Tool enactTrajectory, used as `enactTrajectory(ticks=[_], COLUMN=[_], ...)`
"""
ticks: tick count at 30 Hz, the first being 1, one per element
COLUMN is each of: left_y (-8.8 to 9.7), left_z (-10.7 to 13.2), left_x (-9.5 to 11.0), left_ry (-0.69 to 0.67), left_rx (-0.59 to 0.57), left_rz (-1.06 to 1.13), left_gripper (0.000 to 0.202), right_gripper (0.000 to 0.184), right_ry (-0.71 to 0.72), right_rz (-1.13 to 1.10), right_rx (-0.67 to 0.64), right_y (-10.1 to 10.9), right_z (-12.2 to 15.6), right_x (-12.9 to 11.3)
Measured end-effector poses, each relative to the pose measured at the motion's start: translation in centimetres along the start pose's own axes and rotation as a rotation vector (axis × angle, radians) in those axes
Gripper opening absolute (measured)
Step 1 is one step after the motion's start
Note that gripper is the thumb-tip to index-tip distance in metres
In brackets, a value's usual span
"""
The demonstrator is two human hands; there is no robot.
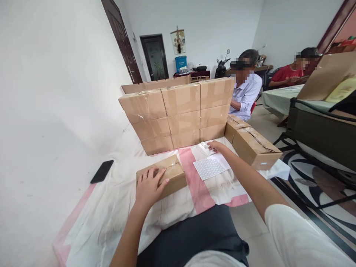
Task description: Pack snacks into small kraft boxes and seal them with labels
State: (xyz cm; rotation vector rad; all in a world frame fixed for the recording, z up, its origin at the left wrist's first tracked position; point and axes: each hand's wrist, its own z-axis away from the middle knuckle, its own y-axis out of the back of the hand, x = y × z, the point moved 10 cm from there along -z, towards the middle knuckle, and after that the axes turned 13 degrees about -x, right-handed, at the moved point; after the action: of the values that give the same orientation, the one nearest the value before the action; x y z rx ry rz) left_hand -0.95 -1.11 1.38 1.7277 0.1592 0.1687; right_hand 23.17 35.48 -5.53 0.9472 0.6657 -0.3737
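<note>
My left hand (pixel 148 182) lies on top of a taped cardboard box (pixel 174 178) with its fingers spread; the box sits on the cloth in front of me. My right hand (pixel 214 146) reaches forward to a small white item (pixel 204 149) near the foot of the stacked boxes. Its fingers are curled together, and what they pinch is too small to make out. Just below that hand, a white sheet (pixel 210 168) printed with rows of small outlined shapes lies flat, partly over another white paper.
Stacked cardboard boxes (pixel 183 115) form a wall at the back of the cloth-covered table (pixel 122 202). More boxes (pixel 254 146) stand at the right edge. A black phone (pixel 102 171) lies at left. One person (pixel 246 87) sits behind the boxes, another (pixel 289 76) farther right.
</note>
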Motion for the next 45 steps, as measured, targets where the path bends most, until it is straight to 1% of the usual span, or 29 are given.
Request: enactTrajectory(ticks=[3, 6, 10, 15, 18, 20, 23, 27, 30, 35, 37, 41, 45], left_y=[0.3, 0.3, 0.2, 0.3, 0.3, 0.3, 0.5, 0.6, 0.6, 0.8, 0.7, 0.4, 0.2], left_z=[0.1, 0.1, 0.2, 0.4, 0.5, 0.5, 0.7, 0.7, 0.8, 1.0, 1.1, 0.9, 0.7], left_x=[0.2, 0.3, 0.3, 0.3, 0.4, 0.5, 0.5, 0.6, 0.7, 0.8, 0.7, 0.5, 0.4], left_ry=[0.026, 0.033, 0.015, 0.007, -0.002, -0.005, -0.007, -0.006, -0.013, -0.026, -0.021, -0.009, -0.007], left_rx=[-0.016, -0.019, 0.000, 0.034, 0.050, 0.058, 0.077, 0.098, 0.108, 0.128, 0.125, 0.105, 0.097], left_rz=[-0.025, -0.038, -0.049, -0.061, -0.062, -0.062, -0.069, -0.081, -0.090, -0.099, -0.101, -0.104, -0.101], left_gripper=[0.046, 0.046, 0.046, 0.046, 0.046, 0.046, 0.046, 0.047, 0.048, 0.048, 0.048, 0.049, 0.048], right_gripper=[0.019, 0.014, 0.021, 0.030, 0.034, 0.035, 0.038, 0.036, 0.037, 0.034, 0.037, 0.046, 0.044], right_ry=[-0.094, -0.124, -0.117, -0.093, -0.055, -0.006, 0.086, 0.179, 0.201, 0.156, 0.157, 0.210, 0.256], right_rz=[-0.075, -0.164, -0.292, -0.412, -0.468, -0.517, -0.603, -0.687, -0.698, -0.648, -0.637, -0.638, -0.614], right_rx=[-0.070, -0.084, -0.041, 0.054, 0.096, 0.098, 0.058, -0.011, -0.038, -0.051, -0.045, -0.030, -0.003], right_y=[-0.8, -1.6, -2.2, -2.2, -2.2, -2.4, -2.7, -2.7, -2.4, -2.4, -2.5, -2.8, -3.0], right_z=[-0.2, -0.3, -0.6, -1.4, -1.8, -1.8, -1.5, -0.5, 0.1, -0.1, -0.2, 0.0, 0.1], right_x=[0.7, 1.1, 1.9, 3.6, 4.2, 4.3, 4.3, 4.7, 5.0, 4.9, 4.7, 4.5, 4.8])
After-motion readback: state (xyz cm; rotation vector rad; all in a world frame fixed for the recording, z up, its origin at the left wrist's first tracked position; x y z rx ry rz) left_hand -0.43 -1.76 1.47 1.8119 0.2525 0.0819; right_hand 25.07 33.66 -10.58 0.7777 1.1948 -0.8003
